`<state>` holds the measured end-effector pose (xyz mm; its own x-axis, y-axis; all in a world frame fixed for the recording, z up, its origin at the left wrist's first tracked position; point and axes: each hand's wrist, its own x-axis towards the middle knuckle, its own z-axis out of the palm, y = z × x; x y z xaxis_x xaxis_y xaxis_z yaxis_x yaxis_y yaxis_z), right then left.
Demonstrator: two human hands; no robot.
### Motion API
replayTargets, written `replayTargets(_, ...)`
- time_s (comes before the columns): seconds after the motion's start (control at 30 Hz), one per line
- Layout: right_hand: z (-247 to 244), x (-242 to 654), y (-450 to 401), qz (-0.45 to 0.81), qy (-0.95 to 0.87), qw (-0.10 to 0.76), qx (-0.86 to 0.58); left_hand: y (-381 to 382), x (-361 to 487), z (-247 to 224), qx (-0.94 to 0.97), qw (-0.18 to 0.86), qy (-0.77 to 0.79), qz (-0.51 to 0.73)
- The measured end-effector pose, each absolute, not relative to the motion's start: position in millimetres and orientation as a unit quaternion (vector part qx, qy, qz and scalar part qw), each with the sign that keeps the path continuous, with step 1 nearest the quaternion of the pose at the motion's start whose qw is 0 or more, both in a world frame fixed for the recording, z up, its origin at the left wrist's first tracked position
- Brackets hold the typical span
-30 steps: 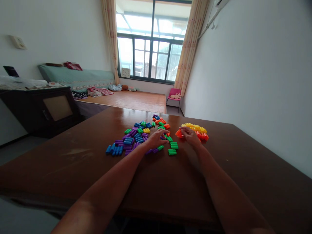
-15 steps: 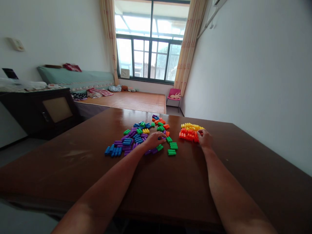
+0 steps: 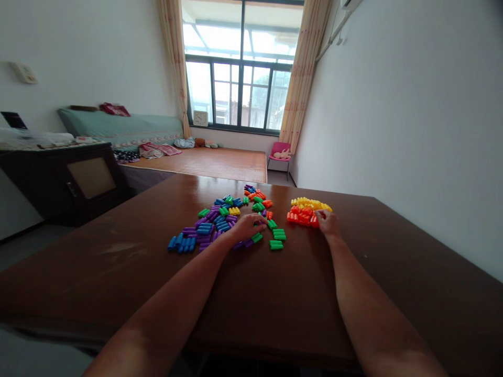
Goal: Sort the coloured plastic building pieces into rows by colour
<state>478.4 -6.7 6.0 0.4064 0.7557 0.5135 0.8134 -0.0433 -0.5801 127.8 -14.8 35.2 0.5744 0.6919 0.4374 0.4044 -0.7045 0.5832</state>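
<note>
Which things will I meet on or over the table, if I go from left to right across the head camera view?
Blue pieces at the far left of the pile, left hand, green pieces, orange-red pieces, right hand.

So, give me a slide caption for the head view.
Left hand over the mixed pieces, right hand at the red pieces.

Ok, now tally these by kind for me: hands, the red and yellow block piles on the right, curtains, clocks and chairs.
Hands: 2 (left hand, right hand)
Red block pile: 1
Yellow block pile: 1
Curtains: 2 (left curtain, right curtain)
Clock: 1
Pink chair: 1
Total: 8
</note>
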Motion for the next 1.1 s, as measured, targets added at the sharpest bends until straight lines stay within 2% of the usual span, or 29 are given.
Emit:
replayTargets(0.23, 14.1, 478.4, -8.6, -0.051, -0.532, 0.417, -0.735, -14.5, 124.4, 36.4, 0.860, 0.207, 0.322, 0.336)
replayTargets(0.37, 19.8, 459.8, -11.6, -0.078, -0.611, 0.426, -0.663, -14.2, 124.2, 39.0, 0.858, 0.206, 0.324, 0.342)
replayTargets(0.53, 20.6, 424.1, -19.5, -0.081, -0.757, 0.322, -0.562, -7.0, 117.6, 41.7, 0.833, 0.187, 0.367, 0.369)
replayTargets(0.67, 21.5, 412.0, -27.0, -0.082, -0.780, 0.258, -0.563, 1.9, 102.9, 44.8, 0.796, 0.164, 0.422, 0.403)
replayTargets(0.9, 29.2, 402.6, -31.3, -0.107, -0.752, 0.335, -0.558, 26.5, 87.4, 46.8, 0.724, 0.173, 0.496, 0.448)
replayTargets(1.0, 29.4, 391.7, -32.4, -0.104, -0.758, 0.347, -0.542, 44.2, 93.3, 48.3, 0.733, 0.172, 0.524, 0.398)
replayTargets(1.1, 27.8, 384.7, -31.6, -0.112, -0.764, 0.353, -0.528, 66.3, 105.8, 53.1, 0.769, 0.125, 0.528, 0.337)
